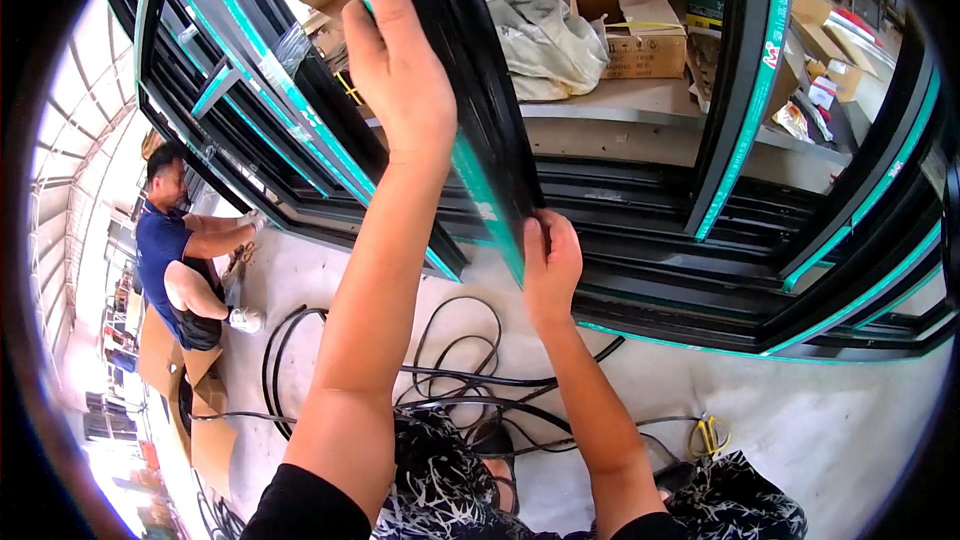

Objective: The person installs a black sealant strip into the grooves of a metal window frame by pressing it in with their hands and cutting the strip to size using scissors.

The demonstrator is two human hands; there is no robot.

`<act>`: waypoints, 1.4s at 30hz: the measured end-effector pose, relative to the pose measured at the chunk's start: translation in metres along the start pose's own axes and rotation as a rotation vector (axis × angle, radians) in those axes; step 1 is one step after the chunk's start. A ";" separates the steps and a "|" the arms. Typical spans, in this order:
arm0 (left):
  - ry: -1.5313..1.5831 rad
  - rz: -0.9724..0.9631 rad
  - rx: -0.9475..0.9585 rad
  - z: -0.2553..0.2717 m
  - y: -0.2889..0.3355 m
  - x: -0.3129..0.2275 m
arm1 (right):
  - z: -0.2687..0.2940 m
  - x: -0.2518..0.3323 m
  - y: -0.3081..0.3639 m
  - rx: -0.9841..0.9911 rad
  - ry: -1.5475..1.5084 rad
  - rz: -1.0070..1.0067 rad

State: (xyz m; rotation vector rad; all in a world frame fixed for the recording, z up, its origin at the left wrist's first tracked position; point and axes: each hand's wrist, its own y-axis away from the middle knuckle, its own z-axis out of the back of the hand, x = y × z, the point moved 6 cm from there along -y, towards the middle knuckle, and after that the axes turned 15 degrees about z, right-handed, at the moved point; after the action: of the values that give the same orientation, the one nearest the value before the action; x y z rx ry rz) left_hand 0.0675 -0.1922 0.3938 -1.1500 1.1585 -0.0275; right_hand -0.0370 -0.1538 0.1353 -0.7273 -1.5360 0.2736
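Note:
A black window sash with teal protective tape along its face stands tilted in front of me. High on its edge, my left hand is closed round the bar, thumb lying on the tape. Lower down, near the sash's bottom corner, my right hand grips the same bar with fingers curled; part of those fingers is hidden. Behind and to the right is a larger black frame, also taped in teal.
Black rubber strips lie looped on the pale floor around my feet. Yellow-handled scissors rest at the right. Another person squats at far left, hands on another frame, beside an open cardboard box. Cartons sit on a bench behind.

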 end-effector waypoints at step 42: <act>-0.116 0.241 0.288 0.033 0.085 0.078 | 0.008 0.020 -0.055 0.421 0.295 0.455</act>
State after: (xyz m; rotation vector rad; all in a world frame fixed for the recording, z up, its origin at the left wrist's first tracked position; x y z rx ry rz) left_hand 0.0840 -0.1723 0.2769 -0.7441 1.1411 0.0553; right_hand -0.0591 -0.1822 0.1822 -0.7331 -0.9754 0.7691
